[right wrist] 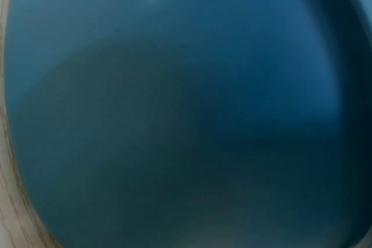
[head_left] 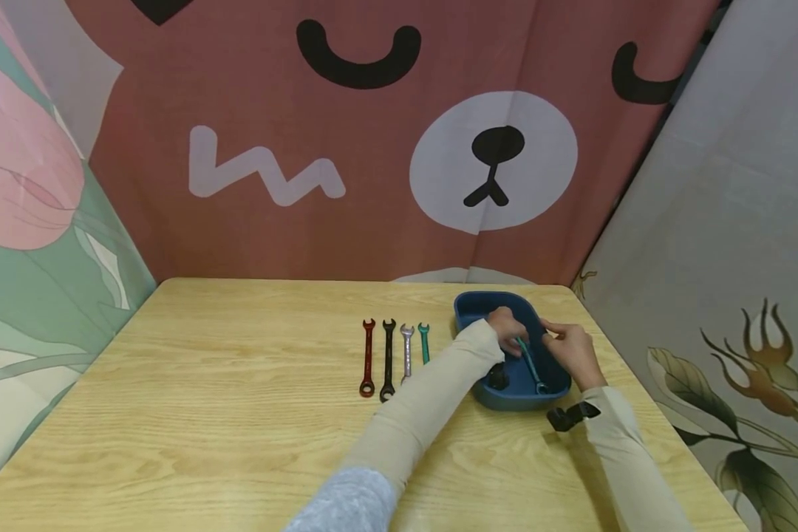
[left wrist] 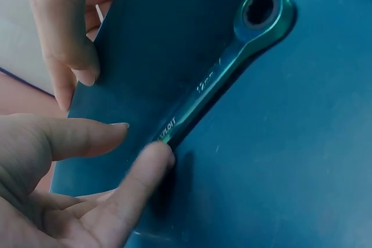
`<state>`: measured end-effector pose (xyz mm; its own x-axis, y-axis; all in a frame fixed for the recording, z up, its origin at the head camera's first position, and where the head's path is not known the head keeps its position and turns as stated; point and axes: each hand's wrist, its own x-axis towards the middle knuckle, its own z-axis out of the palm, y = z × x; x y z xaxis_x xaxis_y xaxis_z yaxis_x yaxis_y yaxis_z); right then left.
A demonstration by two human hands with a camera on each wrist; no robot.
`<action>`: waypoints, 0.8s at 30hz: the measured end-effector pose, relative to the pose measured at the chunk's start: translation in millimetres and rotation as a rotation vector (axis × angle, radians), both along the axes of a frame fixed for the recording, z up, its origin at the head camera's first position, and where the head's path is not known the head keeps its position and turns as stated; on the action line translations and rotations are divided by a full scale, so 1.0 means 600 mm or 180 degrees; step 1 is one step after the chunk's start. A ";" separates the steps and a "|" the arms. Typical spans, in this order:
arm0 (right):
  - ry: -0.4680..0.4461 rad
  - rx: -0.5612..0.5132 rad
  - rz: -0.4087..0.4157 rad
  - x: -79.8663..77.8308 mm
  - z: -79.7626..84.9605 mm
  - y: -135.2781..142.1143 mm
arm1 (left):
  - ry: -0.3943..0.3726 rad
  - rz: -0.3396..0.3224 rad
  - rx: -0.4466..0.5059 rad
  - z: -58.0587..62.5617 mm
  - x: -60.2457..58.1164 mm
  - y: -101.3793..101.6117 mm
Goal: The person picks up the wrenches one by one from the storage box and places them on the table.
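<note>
A teal combination wrench (head_left: pixel 530 366) lies inside a blue plastic box (head_left: pixel 487 401). Its ring end and a "12mm" marking show in the left wrist view. My left hand (head_left: pixel 507 331) reaches into the box; one fingertip touches the wrench (left wrist: pixel 200 94) partway along its handle, while the thumb stays apart from it. The wrench's far end is hidden by the fingers. At the box's right rim, my right hand (head_left: pixel 575 353) grips the wall between thumb and curled fingers. Only the blurred box interior (right wrist: pixel 261 74) fills the right wrist view.
Left of the box, a red wrench (head_left: pixel 369 358), a black wrench (head_left: pixel 389 358), a silver wrench (head_left: pixel 408 351) and a green wrench (head_left: pixel 424 341) lie side by side, partly behind my left sleeve. Printed cloth (head_left: pixel 273 244) hangs behind the wooden table (head_left: pixel 239 443).
</note>
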<state>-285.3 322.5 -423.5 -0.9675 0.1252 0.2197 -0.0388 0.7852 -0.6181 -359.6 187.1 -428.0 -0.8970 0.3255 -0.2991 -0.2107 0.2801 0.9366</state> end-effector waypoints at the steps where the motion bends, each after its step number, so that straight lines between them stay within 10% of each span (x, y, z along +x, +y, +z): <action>1: -0.0007 0.0000 0.0000 -0.001 0.000 0.000 | -0.0002 -0.0008 -0.0014 0.000 0.001 0.002; 24: 0.0058 0.0005 -0.0041 -0.001 0.000 -0.003 | 0.0223 -0.0369 -0.0896 -0.007 0.008 0.024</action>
<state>-285.7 320.7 -423.7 -0.9616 0.1374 0.2375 -0.0399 0.7866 -0.6162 -354.7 201.2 -432.0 -0.8803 0.3400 -0.3309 -0.1000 0.5488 0.8300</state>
